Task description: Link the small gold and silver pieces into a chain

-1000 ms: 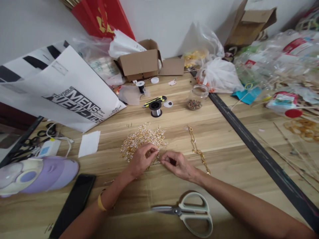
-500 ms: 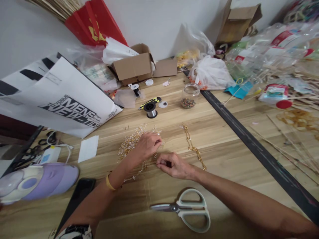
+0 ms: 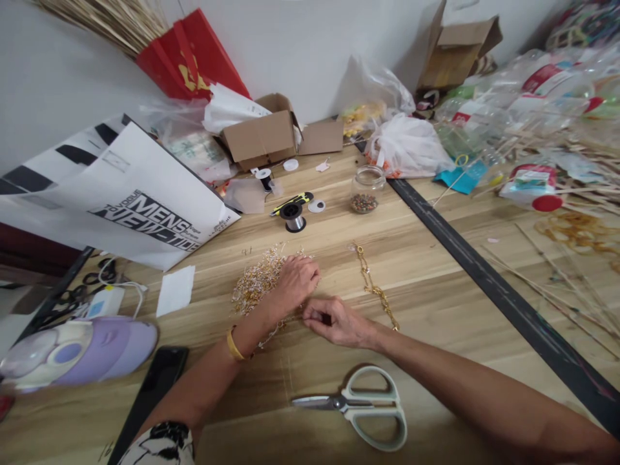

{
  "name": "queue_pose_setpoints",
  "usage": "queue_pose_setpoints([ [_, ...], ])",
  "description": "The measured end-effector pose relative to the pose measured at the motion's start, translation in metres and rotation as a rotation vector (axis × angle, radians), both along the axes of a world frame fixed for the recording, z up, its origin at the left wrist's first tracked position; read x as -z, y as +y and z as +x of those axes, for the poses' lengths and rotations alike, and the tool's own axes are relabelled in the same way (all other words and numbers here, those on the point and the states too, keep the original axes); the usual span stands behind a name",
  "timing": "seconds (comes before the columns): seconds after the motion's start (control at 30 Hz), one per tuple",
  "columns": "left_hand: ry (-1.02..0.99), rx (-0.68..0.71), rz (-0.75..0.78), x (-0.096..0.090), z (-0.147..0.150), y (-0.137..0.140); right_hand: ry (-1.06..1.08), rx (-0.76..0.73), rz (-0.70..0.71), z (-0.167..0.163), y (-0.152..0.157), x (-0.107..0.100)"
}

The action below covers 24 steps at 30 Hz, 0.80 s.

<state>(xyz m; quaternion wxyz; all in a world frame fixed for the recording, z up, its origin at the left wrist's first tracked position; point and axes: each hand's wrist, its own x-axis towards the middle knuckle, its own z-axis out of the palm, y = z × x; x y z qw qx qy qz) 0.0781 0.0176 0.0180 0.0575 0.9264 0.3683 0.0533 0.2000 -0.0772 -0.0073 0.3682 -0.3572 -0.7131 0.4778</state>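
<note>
My left hand (image 3: 299, 281) is closed, fingers curled down at the right edge of a pile of thin beaded strands (image 3: 254, 284); whatever it pinches is hidden. Just below and to the right, my right hand (image 3: 335, 321) pinches thumb against forefinger, and a fine beaded strand (image 3: 272, 336) from the pile leads toward those fingertips. Right of the hands, a gold chain (image 3: 372, 284) lies stretched out on the wooden table (image 3: 450, 336). Scissors with pale handles (image 3: 358, 407) lie below my right hand, blades pointing left.
Behind the hands stand a wire spool (image 3: 294, 218), a yellow-black cutter (image 3: 298, 199) and a glass jar of beads (image 3: 367, 190). At left are a paper bag (image 3: 145, 194), a lilac bottle (image 3: 97, 352) and a phone (image 3: 162, 374). A black strip (image 3: 465, 271) crosses at right, beside plastic bottles and sticks.
My left hand and forearm have shifted slightly right, closer above my right hand. My right hand keeps its pinch almost in place. The camera view has moved a little.
</note>
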Motion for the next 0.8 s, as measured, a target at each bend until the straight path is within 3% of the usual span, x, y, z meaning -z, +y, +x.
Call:
queue_pose_setpoints([
  [0.53,-0.083,0.062,-0.055,0.011,-0.005,0.008,-0.004,-0.01,-0.011,0.0,0.0,0.003],
  [0.7,-0.294,-0.054,-0.061,0.0,-0.009,0.009,-0.01,0.007,-0.012,0.0,0.0,0.002],
  [0.8,-0.499,-0.199,-0.167,-0.012,-0.017,0.004,-0.006,0.015,-0.025,0.0,0.001,0.001],
])
